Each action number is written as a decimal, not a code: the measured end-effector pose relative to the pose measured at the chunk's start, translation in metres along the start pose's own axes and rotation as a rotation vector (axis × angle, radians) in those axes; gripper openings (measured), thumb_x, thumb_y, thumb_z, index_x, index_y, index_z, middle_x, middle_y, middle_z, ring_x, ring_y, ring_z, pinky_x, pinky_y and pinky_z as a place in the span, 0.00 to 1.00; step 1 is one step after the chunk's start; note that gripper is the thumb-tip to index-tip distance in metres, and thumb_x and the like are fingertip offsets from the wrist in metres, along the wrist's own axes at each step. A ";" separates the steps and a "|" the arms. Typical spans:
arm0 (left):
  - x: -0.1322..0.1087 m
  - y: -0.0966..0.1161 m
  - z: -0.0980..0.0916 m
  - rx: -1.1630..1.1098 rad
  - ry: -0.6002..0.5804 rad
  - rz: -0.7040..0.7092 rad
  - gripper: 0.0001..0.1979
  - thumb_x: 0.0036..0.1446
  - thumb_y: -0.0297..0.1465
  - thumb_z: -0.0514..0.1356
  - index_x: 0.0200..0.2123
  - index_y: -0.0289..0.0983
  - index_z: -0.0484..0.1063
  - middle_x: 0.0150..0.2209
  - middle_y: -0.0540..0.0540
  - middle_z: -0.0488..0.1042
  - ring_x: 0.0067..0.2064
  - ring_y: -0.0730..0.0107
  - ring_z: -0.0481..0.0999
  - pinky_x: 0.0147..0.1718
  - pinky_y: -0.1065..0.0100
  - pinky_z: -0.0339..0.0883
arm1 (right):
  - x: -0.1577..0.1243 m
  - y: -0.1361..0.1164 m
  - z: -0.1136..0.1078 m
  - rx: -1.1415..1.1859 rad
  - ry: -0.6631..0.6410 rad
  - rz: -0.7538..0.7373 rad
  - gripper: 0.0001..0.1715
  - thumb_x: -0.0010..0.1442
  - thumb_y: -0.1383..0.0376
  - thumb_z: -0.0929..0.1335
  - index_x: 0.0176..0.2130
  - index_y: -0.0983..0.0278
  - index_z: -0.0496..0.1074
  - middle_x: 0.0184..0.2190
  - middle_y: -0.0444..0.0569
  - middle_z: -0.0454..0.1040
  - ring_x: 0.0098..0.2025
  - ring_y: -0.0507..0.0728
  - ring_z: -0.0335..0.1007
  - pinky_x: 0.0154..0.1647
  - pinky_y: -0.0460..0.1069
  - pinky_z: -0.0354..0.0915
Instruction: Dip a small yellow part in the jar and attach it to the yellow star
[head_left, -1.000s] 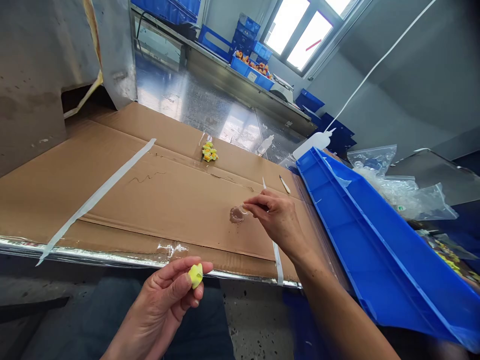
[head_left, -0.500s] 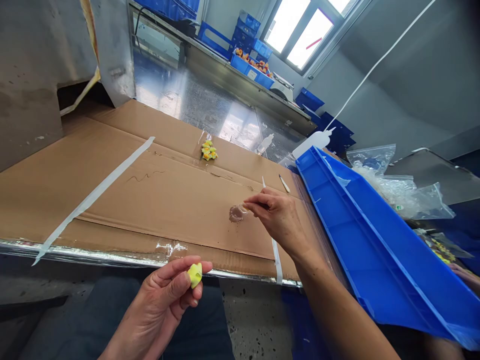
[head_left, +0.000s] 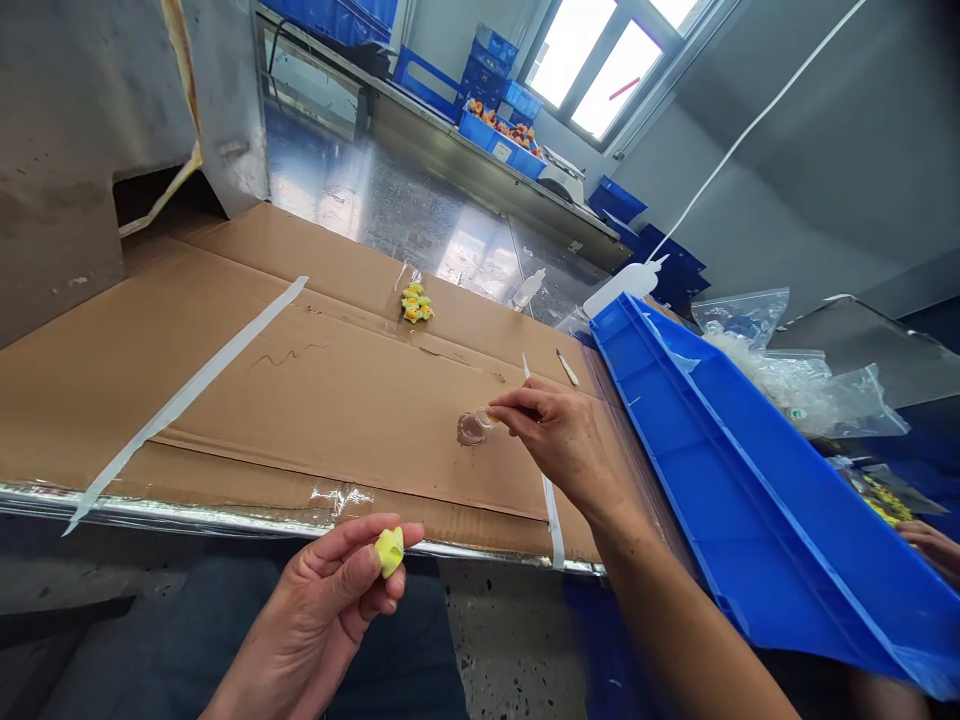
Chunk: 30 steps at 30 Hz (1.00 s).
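Hidden, cut off or too small to make out
The left hand covers most of the small yellow-green soft piece; the right hand pinches something too small to identify at the clear wet patch; the long blue plastic tray runs out at the right edge, where another person's hand is cut off; the distant bin's orange-yellow items are indistinct

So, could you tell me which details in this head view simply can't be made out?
- Tool in the right hand: covered by its fingers; only the tip at the glue puddle shows.
- Yellow piece: left hand covers part; shape unclear.
- Small yellow toys: too small.
- Another person's hand: cut by the right edge.
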<state>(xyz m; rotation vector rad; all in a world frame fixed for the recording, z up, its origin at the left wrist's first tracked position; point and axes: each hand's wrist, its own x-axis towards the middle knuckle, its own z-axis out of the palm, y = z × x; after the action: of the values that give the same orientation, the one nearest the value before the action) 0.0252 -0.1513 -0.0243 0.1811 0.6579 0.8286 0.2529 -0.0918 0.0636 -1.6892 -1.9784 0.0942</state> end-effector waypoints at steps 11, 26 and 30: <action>-0.004 0.002 0.011 0.044 0.059 0.007 0.17 0.38 0.25 0.73 0.37 0.34 0.81 0.42 0.42 0.81 0.27 0.76 0.77 0.28 0.80 0.73 | 0.002 0.013 -0.001 0.367 0.006 0.237 0.10 0.53 0.61 0.70 0.29 0.65 0.78 0.21 0.45 0.72 0.22 0.53 0.66 0.23 0.46 0.62; -0.001 0.002 0.004 0.047 -0.007 -0.008 0.12 0.44 0.27 0.71 0.35 0.36 0.80 0.38 0.44 0.82 0.30 0.73 0.78 0.32 0.76 0.74 | -0.004 0.022 0.004 0.316 -0.009 0.245 0.08 0.53 0.62 0.71 0.28 0.65 0.78 0.20 0.43 0.71 0.21 0.51 0.66 0.22 0.45 0.61; -0.001 0.001 0.002 0.059 -0.015 -0.011 0.11 0.44 0.27 0.71 0.35 0.36 0.80 0.38 0.44 0.82 0.30 0.73 0.78 0.32 0.76 0.74 | -0.004 0.022 0.004 0.298 -0.019 0.246 0.08 0.53 0.62 0.70 0.28 0.65 0.78 0.20 0.43 0.71 0.20 0.51 0.66 0.22 0.45 0.61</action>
<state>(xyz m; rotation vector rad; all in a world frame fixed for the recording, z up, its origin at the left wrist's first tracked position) 0.0250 -0.1510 -0.0216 0.2367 0.6691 0.7970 0.2716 -0.0899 0.0500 -1.7250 -1.6636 0.4716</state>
